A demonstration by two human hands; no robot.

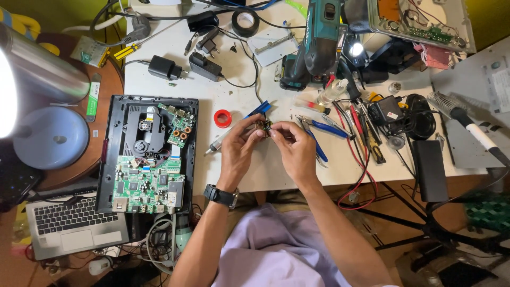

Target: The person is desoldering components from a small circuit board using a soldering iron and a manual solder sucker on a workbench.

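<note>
Both hands' grip pinches small component (263, 126); left hand (237, 150), right hand (295, 150) above clear table edge (265, 178).

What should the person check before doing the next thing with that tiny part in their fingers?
1. Both hands on the small part: ok, left hand and right hand pinch it together above the table.
2. Grip firm enough: cannot tell, the fingertips hide most of it.
3. Tools close by: ok, blue-handled pliers lie just right of the hands.
4. Opened device out of the way: ok, it lies apart, to the left.
5. Red tape roll clear of the hands: ok, not touching.
6. Light: ok, a lamp shines at the left.
</note>
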